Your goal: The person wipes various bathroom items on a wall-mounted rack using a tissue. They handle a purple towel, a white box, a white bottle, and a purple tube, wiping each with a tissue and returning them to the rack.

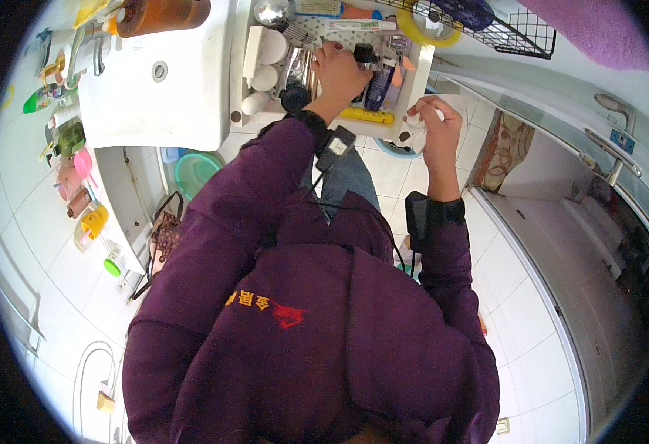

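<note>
My left hand reaches into a white drawer of toiletries, palm down. Its fingers are among the bottles, beside a black-capped bottle; whether it grips anything is hidden. My right hand is at the drawer's right front corner, closed on a crumpled white tissue or cloth. Around my left hand are a shiny metallic container, a round black lid, white jars and a dark purple tube. A yellow tube lies along the drawer's front. Further back lies a white toothpaste-like tube.
A white washbasin adjoins the drawer on the left, with an amber bottle at its far edge. Cups and bottles line a ledge at far left. A black wire basket and a glass door with a metal handle stand right.
</note>
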A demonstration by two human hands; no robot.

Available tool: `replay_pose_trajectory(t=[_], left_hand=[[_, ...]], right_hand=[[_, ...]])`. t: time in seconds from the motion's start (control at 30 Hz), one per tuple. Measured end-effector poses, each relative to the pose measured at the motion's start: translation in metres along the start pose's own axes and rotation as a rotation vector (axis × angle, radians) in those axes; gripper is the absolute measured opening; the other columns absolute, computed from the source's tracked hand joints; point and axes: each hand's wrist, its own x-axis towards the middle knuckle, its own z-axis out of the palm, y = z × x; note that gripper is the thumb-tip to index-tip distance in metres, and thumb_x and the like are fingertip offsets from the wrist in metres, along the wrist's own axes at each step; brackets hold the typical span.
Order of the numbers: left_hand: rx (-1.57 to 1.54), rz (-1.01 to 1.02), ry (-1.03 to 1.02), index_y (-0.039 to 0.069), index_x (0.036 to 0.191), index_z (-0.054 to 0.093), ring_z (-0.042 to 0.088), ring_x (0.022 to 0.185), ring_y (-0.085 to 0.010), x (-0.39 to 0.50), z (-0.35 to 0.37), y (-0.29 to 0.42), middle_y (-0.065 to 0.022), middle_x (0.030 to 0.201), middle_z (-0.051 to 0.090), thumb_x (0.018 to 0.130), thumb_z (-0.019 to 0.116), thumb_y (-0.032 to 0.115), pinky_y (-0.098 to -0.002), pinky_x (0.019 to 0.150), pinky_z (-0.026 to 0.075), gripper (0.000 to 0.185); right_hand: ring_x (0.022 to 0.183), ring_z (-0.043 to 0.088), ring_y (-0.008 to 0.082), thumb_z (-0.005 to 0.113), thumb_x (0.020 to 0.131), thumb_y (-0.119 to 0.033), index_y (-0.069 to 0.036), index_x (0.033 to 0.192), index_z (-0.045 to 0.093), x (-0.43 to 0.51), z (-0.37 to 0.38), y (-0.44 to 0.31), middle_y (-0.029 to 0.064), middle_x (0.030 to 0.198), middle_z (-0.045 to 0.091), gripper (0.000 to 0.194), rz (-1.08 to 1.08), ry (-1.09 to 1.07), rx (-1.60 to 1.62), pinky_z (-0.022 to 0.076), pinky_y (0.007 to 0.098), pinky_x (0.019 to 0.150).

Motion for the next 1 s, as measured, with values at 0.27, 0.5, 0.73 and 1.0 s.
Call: replay_pose_trajectory(t=[0.27,0.5,0.73,1.0], left_hand=[[-0.868,0.04,0.039,0.002,0.092,0.054,0.059,0.074,-0.0189,0.007,-0.08,-0.041,-0.0086,0.077,0.06,0.074,0.067,0.021,-0.032,0.064,0.046,0.029],[-1.602,-0.259,-0.385,0.003,0.095,0.051,0.06,0.056,-0.0168,-0.034,-0.125,-0.025,-0.0079,0.075,0.058,0.09,0.05,0.032,-0.0285,0.051,0.051,0.03],[-1.475,-0.374,-0.471,0.003,0.102,0.051,0.056,0.052,-0.0172,-0.071,-0.124,0.023,-0.0097,0.07,0.057,0.088,0.025,0.059,-0.028,0.045,0.047,0.063],[-1.161,0.049,-0.158,-0.003,0.127,0.039,0.046,0.11,-0.024,-0.071,-0.159,0.03,-0.0172,0.121,0.048,0.091,0.014,0.055,-0.032,0.096,0.032,0.073]], right_hand=[[0.054,0.049,0.0113,0.058,0.083,-0.011,0.001,0.086,0.058,0.008,0.008,-0.01,0.0044,0.066,0.054,0.012,0.15,0.09,0.198,0.0395,0.0229,0.045],[0.062,0.049,0.012,0.057,0.086,-0.015,0.001,0.1,0.053,0.01,0.032,-0.032,0.0063,0.076,0.054,0.022,0.046,-0.064,0.364,0.0403,0.0232,0.053],[0.127,0.028,0.0338,0.048,0.088,-0.034,-0.002,0.131,0.035,0.006,0.083,-0.077,0.0157,0.134,0.036,0.055,-0.729,-0.055,-0.284,0.0242,0.0397,0.102],[0.133,0.004,0.0394,0.046,0.089,-0.026,0.001,0.138,0.016,-0.031,0.101,-0.089,0.0268,0.143,-0.002,0.063,-0.789,-0.137,-0.39,0.0109,0.0421,0.106]])
